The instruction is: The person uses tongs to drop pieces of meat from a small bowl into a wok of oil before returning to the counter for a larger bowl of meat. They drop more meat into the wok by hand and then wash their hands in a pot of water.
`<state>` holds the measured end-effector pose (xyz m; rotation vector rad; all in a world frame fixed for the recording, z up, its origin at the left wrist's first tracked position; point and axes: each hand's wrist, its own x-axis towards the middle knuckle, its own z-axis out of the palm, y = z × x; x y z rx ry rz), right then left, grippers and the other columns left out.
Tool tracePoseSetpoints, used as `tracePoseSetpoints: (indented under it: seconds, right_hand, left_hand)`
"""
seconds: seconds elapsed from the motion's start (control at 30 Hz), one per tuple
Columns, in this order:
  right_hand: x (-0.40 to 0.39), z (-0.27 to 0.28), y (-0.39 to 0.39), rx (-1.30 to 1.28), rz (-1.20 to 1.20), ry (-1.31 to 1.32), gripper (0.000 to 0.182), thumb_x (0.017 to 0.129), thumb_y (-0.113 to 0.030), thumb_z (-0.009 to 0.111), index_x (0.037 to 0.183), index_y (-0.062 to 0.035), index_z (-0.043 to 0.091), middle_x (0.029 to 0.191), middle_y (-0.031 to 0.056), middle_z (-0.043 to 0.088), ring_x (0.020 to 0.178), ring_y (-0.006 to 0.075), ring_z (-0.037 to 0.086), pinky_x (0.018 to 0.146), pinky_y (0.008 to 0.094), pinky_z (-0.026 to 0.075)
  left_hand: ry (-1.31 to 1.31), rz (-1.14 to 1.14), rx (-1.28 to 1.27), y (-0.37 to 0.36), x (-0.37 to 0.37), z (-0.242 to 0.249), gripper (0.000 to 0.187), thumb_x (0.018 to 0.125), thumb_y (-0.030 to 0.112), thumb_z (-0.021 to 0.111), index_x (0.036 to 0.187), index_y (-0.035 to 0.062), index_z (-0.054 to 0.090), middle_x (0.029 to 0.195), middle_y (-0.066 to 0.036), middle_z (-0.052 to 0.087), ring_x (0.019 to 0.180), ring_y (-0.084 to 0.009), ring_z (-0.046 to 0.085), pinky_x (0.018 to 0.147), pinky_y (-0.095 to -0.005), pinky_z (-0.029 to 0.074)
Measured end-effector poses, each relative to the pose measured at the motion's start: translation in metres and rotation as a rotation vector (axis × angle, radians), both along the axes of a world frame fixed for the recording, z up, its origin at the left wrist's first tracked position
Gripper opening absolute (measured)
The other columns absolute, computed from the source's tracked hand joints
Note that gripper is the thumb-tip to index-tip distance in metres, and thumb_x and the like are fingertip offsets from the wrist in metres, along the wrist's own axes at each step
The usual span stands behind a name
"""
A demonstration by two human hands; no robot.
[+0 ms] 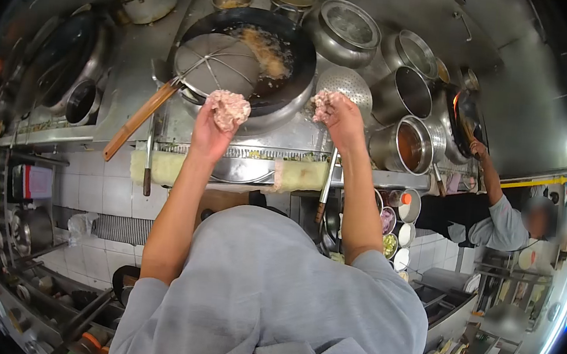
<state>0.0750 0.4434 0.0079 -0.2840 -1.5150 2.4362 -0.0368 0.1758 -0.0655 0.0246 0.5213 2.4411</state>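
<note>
My left hand (209, 141) is closed around a large lump of pale pink minced meat (228, 110), just in front of the wok's near rim. Pinched in the fingers of my right hand (347, 125) is a smaller, ragged piece of the same meat (322, 104), beside the perforated skimmer (344, 84). Ahead of both hands, the big dark wok (302, 56) holds oil, and something golden bubbles (265, 49) in it. A round mesh strainer (214, 62) with a wooden handle rests across the wok's left side.
Metal pots (348, 33) stand behind and right of the wok, one with reddish-brown liquid (412, 148). Yellow cloths (175, 170) line the stove's front edge. At right, a co-worker's hand (478, 150) holds a pan near a flame (456, 101). Small ingredient bowls (389, 244) stand by my right arm.
</note>
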Motion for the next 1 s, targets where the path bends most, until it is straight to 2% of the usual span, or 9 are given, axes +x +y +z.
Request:
tracePoseSetpoints:
  seconds: [0.17,0.2,0.33,0.43,0.53,0.7,0.77,0.87,1.0]
  right_hand:
    - [0.008,-0.069,0.038,0.324,-0.162,-0.201,0.014,0.093,-0.012,0.06,0.093,0.0011,0.062,0.081,0.007,0.064,0.068,0.0092,0.057,0.064,0.0268,0.051]
    - [0.005,-0.085,0.045,0.377,-0.207,-0.282,0.014,0.088,-0.01,0.064,0.096,0.0007,0.065,0.085,0.0117,0.066,0.069,0.019,0.062,0.066,0.0331,0.053]
    - [0.01,-0.25,0.072,1.575,-0.024,-0.419,0.038,0.075,0.006,0.05,0.107,-0.0064,0.068,0.095,0.023,0.065,0.095,0.0455,0.059,0.093,0.0446,0.046]
    - [0.007,-0.227,0.071,1.551,-0.4,-0.387,0.035,0.079,0.002,0.049,0.108,-0.0061,0.067,0.102,0.0221,0.064,0.096,0.0415,0.061,0.09,0.0443,0.048]
    - [0.014,-0.133,0.033,1.369,-0.308,-0.393,0.028,0.09,-0.009,0.052,0.115,-0.0065,0.066,0.105,0.0202,0.065,0.097,0.0384,0.062,0.082,0.0447,0.052]
    - [-0.016,-0.042,-0.08,0.049,0.197,-0.189,0.039,0.101,-0.031,0.049,0.132,-0.0073,0.055,0.117,0.0059,0.065,0.097,0.0193,0.063,0.078,0.0346,0.054]
    - [-0.026,-0.038,-0.097,-0.434,0.435,-0.154,0.041,0.097,-0.022,0.056,0.134,-0.0038,0.05,0.115,0.0062,0.065,0.098,0.0151,0.062,0.078,0.0304,0.053]
    - [-0.034,-0.044,-0.097,0.255,0.422,-0.072,0.038,0.093,-0.011,0.06,0.129,-0.002,0.055,0.11,0.0058,0.065,0.096,0.0131,0.062,0.075,0.028,0.052]
    - [-0.045,-0.023,-0.112,0.559,0.274,0.037,0.026,0.082,0.001,0.063,0.108,0.0021,0.065,0.095,0.0061,0.067,0.077,0.0144,0.063,0.069,0.0284,0.051]
  left_hand:
    - [-0.037,0.013,0.022,-0.006,0.01,0.009,0.039,0.1,0.029,0.046,0.131,0.0063,0.048,0.133,-0.015,0.054,0.123,-0.0297,0.053,0.1,-0.0408,0.048]
    - [-0.04,0.005,0.033,-0.009,0.01,0.008,0.037,0.1,0.029,0.046,0.13,0.0067,0.049,0.132,-0.014,0.054,0.124,-0.0295,0.052,0.102,-0.0418,0.047]
    - [-0.026,0.011,-0.002,-0.018,0.017,0.012,0.036,0.101,0.03,0.044,0.125,0.0041,0.05,0.129,-0.014,0.056,0.121,-0.029,0.054,0.103,-0.0412,0.046]
    - [-0.014,0.03,-0.026,-0.016,0.022,0.027,0.037,0.101,0.031,0.044,0.124,0.0035,0.05,0.126,-0.014,0.057,0.118,-0.0283,0.055,0.101,-0.0401,0.047]
    - [-0.02,0.029,-0.069,-0.019,0.019,0.015,0.039,0.1,0.033,0.044,0.125,0.0036,0.049,0.124,-0.015,0.058,0.116,-0.0299,0.056,0.099,-0.0436,0.047]
    - [0.103,-0.03,-0.069,-0.008,0.021,0.018,0.04,0.098,0.034,0.048,0.124,0.0046,0.05,0.123,-0.014,0.058,0.117,-0.0302,0.056,0.099,-0.0454,0.048]
    - [0.161,-0.036,-0.091,-0.006,0.02,0.021,0.038,0.097,0.034,0.048,0.122,0.0051,0.051,0.122,-0.013,0.059,0.116,-0.0292,0.057,0.098,-0.0456,0.048]
    - [0.141,0.016,-0.257,-0.012,0.018,0.026,0.03,0.098,0.033,0.048,0.116,0.0091,0.053,0.118,-0.01,0.06,0.111,-0.025,0.06,0.093,-0.044,0.051]
    - [0.299,0.038,-0.371,-0.028,0.016,0.004,0.034,0.099,0.037,0.047,0.125,0.0152,0.05,0.117,-0.008,0.06,0.107,-0.0212,0.061,0.088,-0.0403,0.054]
